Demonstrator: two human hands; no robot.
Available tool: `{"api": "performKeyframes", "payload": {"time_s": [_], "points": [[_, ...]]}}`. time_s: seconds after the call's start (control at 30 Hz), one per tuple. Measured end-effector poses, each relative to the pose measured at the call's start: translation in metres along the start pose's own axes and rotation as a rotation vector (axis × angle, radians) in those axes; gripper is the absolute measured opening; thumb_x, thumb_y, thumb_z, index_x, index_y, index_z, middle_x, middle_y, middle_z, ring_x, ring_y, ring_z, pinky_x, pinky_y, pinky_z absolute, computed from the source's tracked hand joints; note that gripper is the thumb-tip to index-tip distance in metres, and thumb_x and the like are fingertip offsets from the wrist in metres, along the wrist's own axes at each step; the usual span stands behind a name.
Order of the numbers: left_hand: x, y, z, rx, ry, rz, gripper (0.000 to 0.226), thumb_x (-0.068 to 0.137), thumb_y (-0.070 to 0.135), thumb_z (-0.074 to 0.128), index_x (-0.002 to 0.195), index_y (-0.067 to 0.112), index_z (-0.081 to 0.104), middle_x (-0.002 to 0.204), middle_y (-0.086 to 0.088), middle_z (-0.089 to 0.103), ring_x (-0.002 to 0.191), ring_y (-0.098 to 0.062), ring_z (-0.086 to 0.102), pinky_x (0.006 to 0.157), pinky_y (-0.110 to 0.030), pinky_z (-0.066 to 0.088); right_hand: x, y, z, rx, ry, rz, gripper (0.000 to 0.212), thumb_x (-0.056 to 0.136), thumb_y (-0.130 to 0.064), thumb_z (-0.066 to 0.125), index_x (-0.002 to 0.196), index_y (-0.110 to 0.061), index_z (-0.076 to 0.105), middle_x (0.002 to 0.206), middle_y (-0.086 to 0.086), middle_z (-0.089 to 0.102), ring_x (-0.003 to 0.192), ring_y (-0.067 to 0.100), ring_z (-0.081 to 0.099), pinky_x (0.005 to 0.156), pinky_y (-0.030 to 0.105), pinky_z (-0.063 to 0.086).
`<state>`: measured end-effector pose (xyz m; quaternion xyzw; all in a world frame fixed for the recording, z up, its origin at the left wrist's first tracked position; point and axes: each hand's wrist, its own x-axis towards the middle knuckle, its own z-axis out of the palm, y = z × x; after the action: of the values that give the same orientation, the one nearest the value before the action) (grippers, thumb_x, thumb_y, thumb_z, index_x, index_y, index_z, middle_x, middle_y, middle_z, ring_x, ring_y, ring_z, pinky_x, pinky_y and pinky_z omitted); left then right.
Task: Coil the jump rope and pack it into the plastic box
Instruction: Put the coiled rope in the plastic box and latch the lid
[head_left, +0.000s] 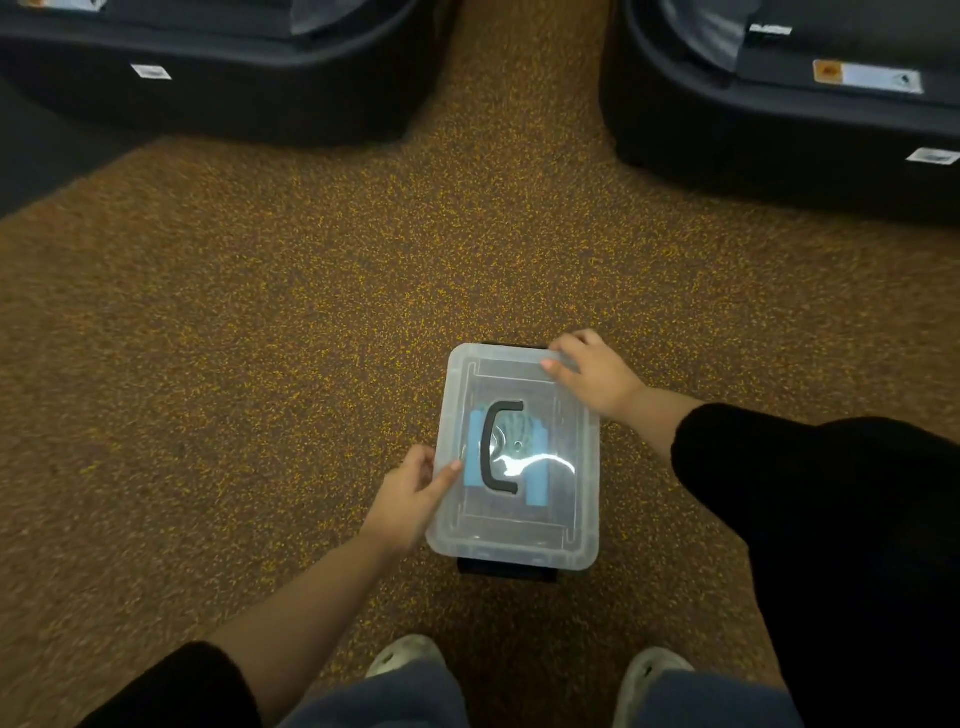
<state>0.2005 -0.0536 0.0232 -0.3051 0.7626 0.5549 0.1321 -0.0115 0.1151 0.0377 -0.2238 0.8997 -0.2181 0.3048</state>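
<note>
A clear plastic box (571, 525) stands on the speckled floor in front of me, its translucent lid with a black carry handle (491, 449) lying on top. Through the lid I see the coiled jump rope (535, 486) with its light blue handles inside. My left hand (408, 501) grips the lid's near left edge, thumb on top. My right hand (592, 371) presses on the far right corner of the lid. Black latches show at the box's near and far ends.
Two large black machine bases stand at the back, one far left (218, 78) and one far right (779, 114), with a strip of floor between them. My two shoes (410, 654) are just below the box.
</note>
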Motion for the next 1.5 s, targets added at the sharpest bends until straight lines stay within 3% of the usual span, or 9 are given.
{"api": "performKeyframes", "payload": {"time_s": [0.13,0.33,0.4,0.57,0.73,0.97,1.13,1.27,1.5], "points": [[0.011,0.004,-0.006,-0.135,-0.043,-0.099,0.028,0.093,0.037,0.051,0.092,0.01,0.056,0.087,-0.003,0.065,0.079,-0.021,0.064,0.066,-0.029,0.054,-0.004,0.012,-0.008,0.007,-0.005,0.039,0.039,0.097,-0.041,0.041,0.126,-0.014,0.048,0.127,0.011,0.046,0.115,0.029,0.048,0.094,0.034,0.038],[0.031,0.018,-0.011,-0.292,-0.114,-0.21,0.033,0.091,0.042,0.052,0.095,0.01,0.059,0.09,-0.005,0.064,0.081,-0.022,0.062,0.083,-0.04,0.051,-0.019,0.044,-0.01,0.229,0.068,0.247,0.023,0.096,-0.041,0.044,0.101,-0.019,0.047,0.115,0.016,0.056,0.099,0.029,0.054,0.076,0.03,0.037],[0.03,0.02,-0.008,-0.338,-0.093,-0.241,0.029,0.093,0.039,0.05,0.101,0.011,0.052,0.095,-0.005,0.059,0.088,-0.021,0.059,0.082,-0.037,0.05,-0.022,0.046,-0.01,0.264,0.095,0.279,0.023,0.096,-0.038,0.045,0.104,-0.017,0.048,0.119,0.018,0.052,0.1,0.027,0.05,0.079,0.03,0.036],[0.02,0.015,-0.002,-0.549,-0.081,-0.345,0.037,0.09,0.043,0.054,0.12,0.022,0.044,0.112,-0.002,0.056,0.107,-0.02,0.055,0.095,-0.057,0.044,-0.046,0.044,-0.003,0.29,0.168,0.343,0.037,0.099,-0.034,0.04,0.126,-0.009,0.044,0.13,0.018,0.038,0.113,0.032,0.046,0.085,0.029,0.032],[0.033,0.028,-0.006,-0.609,-0.063,-0.232,0.044,0.09,0.023,0.059,0.131,0.028,0.045,0.124,-0.01,0.059,0.104,-0.024,0.06,0.082,-0.045,0.052,-0.087,0.036,0.025,0.418,0.299,0.48,0.038,0.099,-0.033,0.038,0.127,-0.007,0.043,0.132,0.018,0.037,0.092,0.023,0.041,0.081,0.027,0.032],[0.045,0.04,-0.009,-0.449,-0.084,-0.187,0.053,0.091,0.009,0.057,0.137,0.028,0.039,0.115,-0.005,0.057,0.097,-0.021,0.06,0.078,-0.035,0.052,-0.114,0.046,0.045,0.544,0.339,0.518,0.033,0.093,-0.036,0.053,0.111,-0.011,0.041,0.116,0.013,0.052,0.096,0.025,0.053,0.077,0.035,0.043],[0.046,0.029,-0.011,-0.401,-0.028,-0.22,0.075,0.084,0.02,0.068,0.145,0.03,0.026,0.128,-0.007,0.048,0.109,-0.027,0.057,0.086,-0.042,0.049,-0.1,0.061,0.025,0.729,0.112,0.536,0.079,0.079,-0.047,0.068,0.141,-0.024,0.024,0.126,0.011,0.052,0.104,0.029,0.059,0.089,0.042,0.05],[0.044,0.02,-0.013,-0.383,-0.057,-0.376,0.096,0.063,0.049,0.081,0.14,0.017,0.034,0.126,-0.005,0.058,0.106,-0.024,0.061,0.083,-0.043,0.052,-0.086,0.07,0.011,0.863,-0.099,0.524,0.064,0.077,-0.035,0.074,0.128,-0.012,0.044,0.108,0.003,0.064,0.094,0.023,0.066,0.075,0.043,0.057],[0.033,0.018,-0.006,-0.536,-0.165,-0.413,0.029,0.086,0.028,0.065,0.113,0.02,0.059,0.104,-0.006,0.071,0.085,-0.02,0.071,0.059,-0.034,0.059,-0.069,0.073,0.004,0.951,-0.093,0.542,0.068,0.064,-0.027,0.084,0.121,-0.004,0.055,0.112,0.014,0.069,0.1,0.031,0.068,0.086,0.048,0.056]]}}
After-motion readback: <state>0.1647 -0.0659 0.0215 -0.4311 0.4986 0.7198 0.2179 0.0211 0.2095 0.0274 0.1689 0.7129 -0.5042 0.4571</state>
